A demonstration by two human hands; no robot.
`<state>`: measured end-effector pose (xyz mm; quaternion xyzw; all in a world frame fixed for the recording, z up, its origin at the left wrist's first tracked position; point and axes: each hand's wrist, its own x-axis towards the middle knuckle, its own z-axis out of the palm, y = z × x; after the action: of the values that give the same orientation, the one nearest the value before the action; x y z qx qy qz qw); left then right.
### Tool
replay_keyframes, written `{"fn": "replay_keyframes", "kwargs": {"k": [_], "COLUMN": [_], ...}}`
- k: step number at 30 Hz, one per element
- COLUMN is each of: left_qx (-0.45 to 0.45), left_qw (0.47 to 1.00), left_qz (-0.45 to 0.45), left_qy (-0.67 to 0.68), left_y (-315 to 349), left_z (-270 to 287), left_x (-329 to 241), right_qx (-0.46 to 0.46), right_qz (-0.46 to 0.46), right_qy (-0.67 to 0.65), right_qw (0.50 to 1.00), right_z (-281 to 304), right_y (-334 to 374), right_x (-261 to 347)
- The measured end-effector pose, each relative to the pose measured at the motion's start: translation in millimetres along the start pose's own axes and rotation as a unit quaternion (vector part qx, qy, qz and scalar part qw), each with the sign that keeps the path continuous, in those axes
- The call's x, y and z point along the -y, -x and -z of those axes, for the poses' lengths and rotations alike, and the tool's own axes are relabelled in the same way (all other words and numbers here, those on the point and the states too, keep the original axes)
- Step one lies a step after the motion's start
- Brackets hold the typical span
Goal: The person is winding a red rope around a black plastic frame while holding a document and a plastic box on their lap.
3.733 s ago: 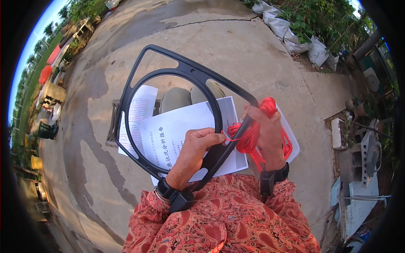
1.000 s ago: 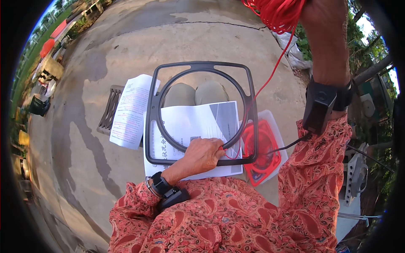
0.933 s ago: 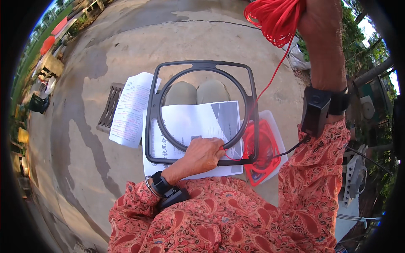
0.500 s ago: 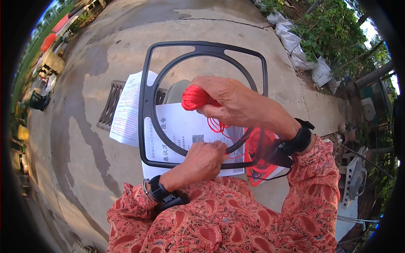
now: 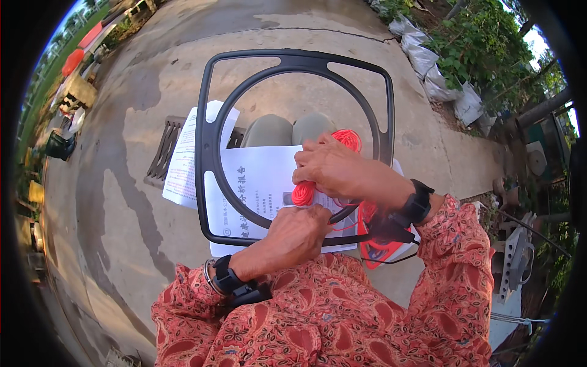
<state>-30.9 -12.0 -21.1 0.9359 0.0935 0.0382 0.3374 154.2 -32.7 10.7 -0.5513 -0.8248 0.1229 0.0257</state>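
A black plastic frame (image 5: 206,147), a rounded square around a large ring, lies over my lap. My left hand (image 5: 296,231) is closed on the ring's near side, with a thin strand of red cord by its fingertips. Just beyond it, at the near right of the ring's opening, my right hand (image 5: 345,168) grips a hank of red cord (image 5: 347,139). The cord bulges out on both sides of that hand. White printed sheets (image 5: 244,183) lie beneath the frame. The fingertips of both hands are partly hidden.
Grey-clad knees (image 5: 268,131) show through the ring. A red and white item (image 5: 380,252) sits under my right wrist. Beyond are a floor grate (image 5: 164,150), concrete ground (image 5: 140,202), and white sacks (image 5: 437,82) beside plants at the right.
My right hand has lowered the hank of red cord from above the ring to near my left hand. The frame has shifted slightly; my left hand stays on it.
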Motion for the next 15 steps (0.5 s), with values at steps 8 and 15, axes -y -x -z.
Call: {"fn": "replay_keyframes", "kwargs": {"k": [8,15], "left_qx": [-0.022,-0.088], "left_qw": [0.999,0.993], "left_qz": [0.026,0.004], "left_qy": [-0.007,0.073], "left_y": [-1,-7], "left_z": [9,14], "left_x": [9,26], "right_qx": [-0.029,-0.059], "right_qz": [0.035,-0.076], "right_qy": [-0.178,-0.300], "right_qw": [0.983,0.949], "right_z": [23,39], "right_y": [9,50], "right_x": [1,45]}}
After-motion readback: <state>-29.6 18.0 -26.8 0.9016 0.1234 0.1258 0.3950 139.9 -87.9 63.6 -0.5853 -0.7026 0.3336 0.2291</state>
